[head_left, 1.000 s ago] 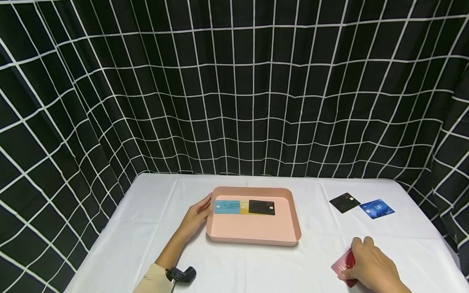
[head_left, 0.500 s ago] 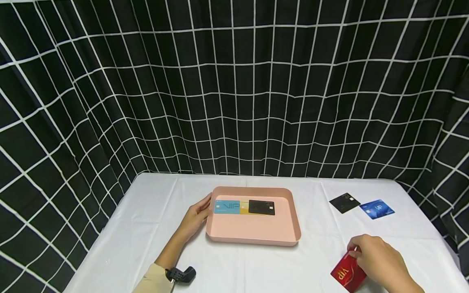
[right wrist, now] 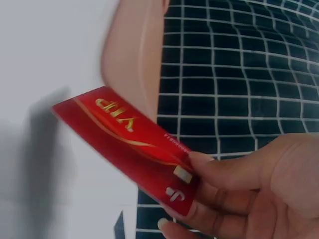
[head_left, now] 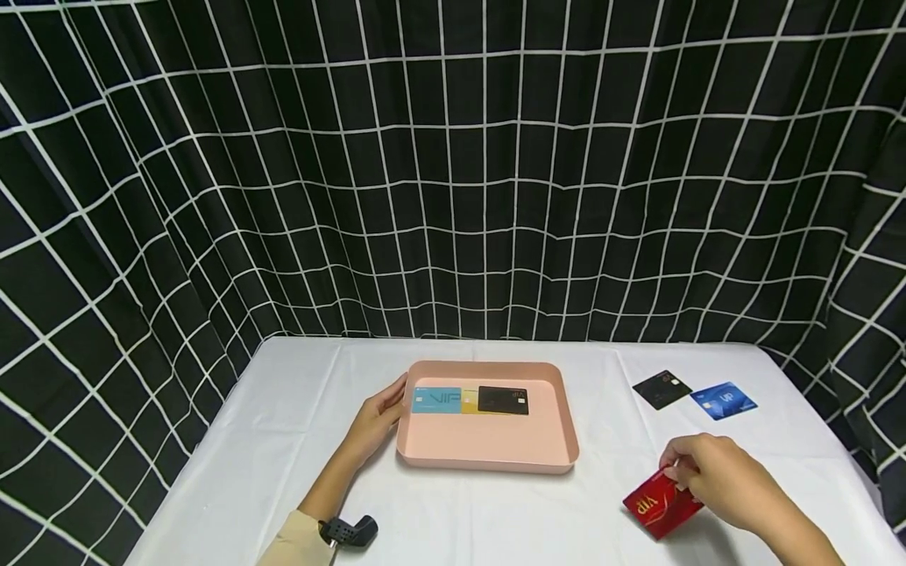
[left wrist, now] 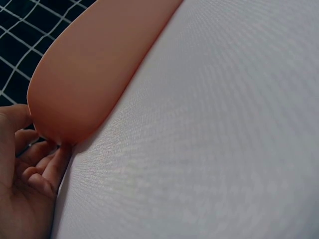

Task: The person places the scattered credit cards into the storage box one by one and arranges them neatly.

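**Red card lifted, tray steadied**

Right hand (head_left: 722, 487) of mine pinches the glossy red plastic VIP card (head_left: 661, 505) by one end, thumb on top and fingers beneath, and the card hangs tilted just above the white tablecloth (head_left: 495, 519), near the front right corner of the shallow pink rectangular tray (head_left: 488, 460). My left hand (head_left: 375, 424) rests against the tray's left wall with fingers loosely curved on it, bracing rather than gripping.

To carry this well, I judge I should keep the pinch firm on the card's short end, hold it level, and clear the tray's raised rim before lowering it flat beside the light blue VIP card (head_left: 436, 400) and the black card (head_left: 503, 400), which lie in a row along the far wall with a yellow card (head_left: 469, 402) between them.

Only the head view shows the black card on the cloth (head_left: 661, 389) and the dark blue card (head_left: 723, 400) at the far right. My right wrist view shows the gold lettering and my fingertips (right wrist: 199, 164) on the card; the left wrist view shows my fingers (left wrist: 37, 167) touching the tray's rounded corner.
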Demonstrator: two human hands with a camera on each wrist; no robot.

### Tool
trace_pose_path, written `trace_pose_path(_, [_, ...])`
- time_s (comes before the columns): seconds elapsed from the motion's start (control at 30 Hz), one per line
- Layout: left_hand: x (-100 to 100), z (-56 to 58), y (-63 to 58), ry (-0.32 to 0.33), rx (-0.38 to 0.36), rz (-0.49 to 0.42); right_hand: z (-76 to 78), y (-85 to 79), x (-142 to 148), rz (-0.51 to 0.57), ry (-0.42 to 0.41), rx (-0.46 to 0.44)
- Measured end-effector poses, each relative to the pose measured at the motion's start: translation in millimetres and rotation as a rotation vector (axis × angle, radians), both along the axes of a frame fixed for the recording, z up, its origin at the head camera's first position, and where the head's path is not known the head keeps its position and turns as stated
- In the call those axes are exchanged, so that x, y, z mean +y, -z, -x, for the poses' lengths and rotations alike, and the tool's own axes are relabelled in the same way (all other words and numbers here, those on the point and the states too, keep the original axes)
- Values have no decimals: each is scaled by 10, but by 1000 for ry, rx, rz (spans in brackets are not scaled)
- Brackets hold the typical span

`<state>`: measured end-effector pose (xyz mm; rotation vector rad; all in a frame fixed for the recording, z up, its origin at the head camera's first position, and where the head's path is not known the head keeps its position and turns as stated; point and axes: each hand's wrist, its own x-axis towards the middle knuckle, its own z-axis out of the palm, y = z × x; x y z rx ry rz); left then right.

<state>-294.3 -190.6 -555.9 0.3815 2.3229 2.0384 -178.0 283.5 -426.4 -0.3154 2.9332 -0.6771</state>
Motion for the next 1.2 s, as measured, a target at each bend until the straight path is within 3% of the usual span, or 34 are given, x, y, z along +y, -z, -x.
trace_pose_path(0.27, [6,-4,3,-1,1,-1,9,-175,-87,150,-60,56])
trace_pose_path(0.53, [3,0,12,-10,1,-8,73,-286,-266,232,-58,73])
trace_pose_path(0.77, [6,-8,8,-7,1,-10,164,-328,-444,257,-78,96])
trace_pose_path(1.2, [5,-17,-6,-21,-1,2,344,-322,-802,410,-96,83])
